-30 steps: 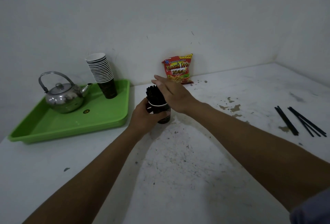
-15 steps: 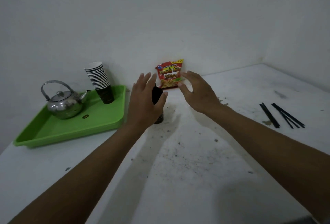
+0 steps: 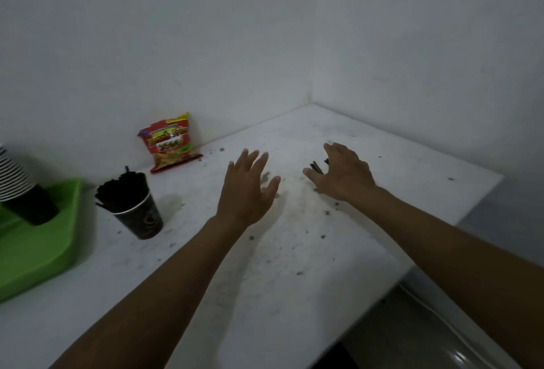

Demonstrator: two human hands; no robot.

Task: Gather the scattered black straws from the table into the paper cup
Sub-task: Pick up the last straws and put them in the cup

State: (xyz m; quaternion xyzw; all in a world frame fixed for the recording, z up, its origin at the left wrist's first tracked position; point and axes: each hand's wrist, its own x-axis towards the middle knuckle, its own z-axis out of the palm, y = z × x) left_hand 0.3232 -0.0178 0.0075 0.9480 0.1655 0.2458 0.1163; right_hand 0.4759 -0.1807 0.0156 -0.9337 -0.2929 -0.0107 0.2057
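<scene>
A dark paper cup (image 3: pixel 141 215) packed with black straws (image 3: pixel 122 190) stands on the white table, left of my hands. My left hand (image 3: pixel 248 189) hovers with fingers spread and holds nothing. My right hand (image 3: pixel 343 176) is over a few loose black straws (image 3: pixel 316 166) lying on the table, fingers spread and slightly bent; only the straws' ends show past the palm. I cannot tell whether the fingers touch them.
A red snack bag (image 3: pixel 170 143) leans against the wall. A green tray (image 3: pixel 35 251) at the left edge carries a stack of paper cups (image 3: pixel 20 189). The table's right edge (image 3: pixel 459 221) drops off close to my right forearm.
Both hands left the cup and moved right; the right hand now covers the loose straws. The view swung right, so the kettle is out of frame.
</scene>
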